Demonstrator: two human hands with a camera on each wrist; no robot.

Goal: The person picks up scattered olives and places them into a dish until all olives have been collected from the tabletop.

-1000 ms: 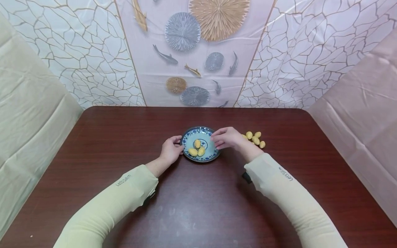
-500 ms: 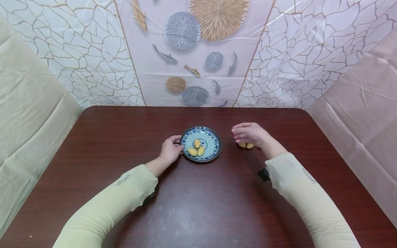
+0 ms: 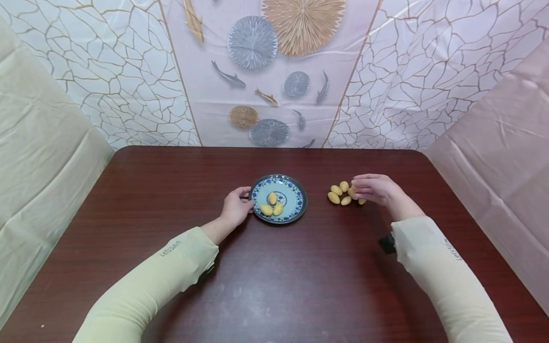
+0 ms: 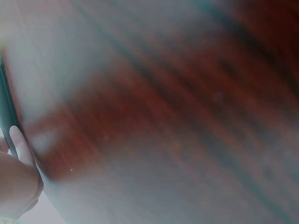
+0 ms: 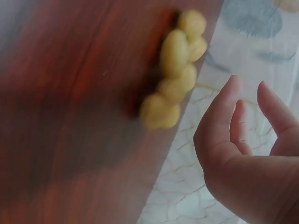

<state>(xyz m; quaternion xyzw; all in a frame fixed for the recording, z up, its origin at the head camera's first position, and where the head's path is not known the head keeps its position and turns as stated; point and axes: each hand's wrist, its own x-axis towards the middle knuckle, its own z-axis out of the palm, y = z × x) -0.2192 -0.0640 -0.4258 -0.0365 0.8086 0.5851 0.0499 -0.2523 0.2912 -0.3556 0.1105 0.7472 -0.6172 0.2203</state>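
In the head view, my left hand (image 3: 236, 206) holds the left rim of a blue-and-white patterned plate (image 3: 296, 197). The left wrist view shows the thumb (image 4: 21, 144) against the plate's dark edge (image 4: 7, 100). Three small yellow oval pieces (image 3: 266, 209) lie together on the plate; their exact kind is unclear. To the right of it, several similar yellow pieces (image 3: 334, 197) sit in a loose cluster on the table. Over the right end of that cluster hovers my right hand (image 3: 377, 188), partly hiding some pieces. Its thumb and fingers are apart with nothing between them in the right wrist view.
Everything stands on a dark reddish-brown table (image 3: 274, 276). Behind the far edge hangs a patterned cloth (image 3: 266, 95) with fish and round motifs. Plain pale cloths (image 3: 493, 119) flank the table on both sides.
My right hand has moved rightward from above the plate to the right end of the yellow cluster, uncovering its left part. The left hand, plate and three pieces on it stay put.
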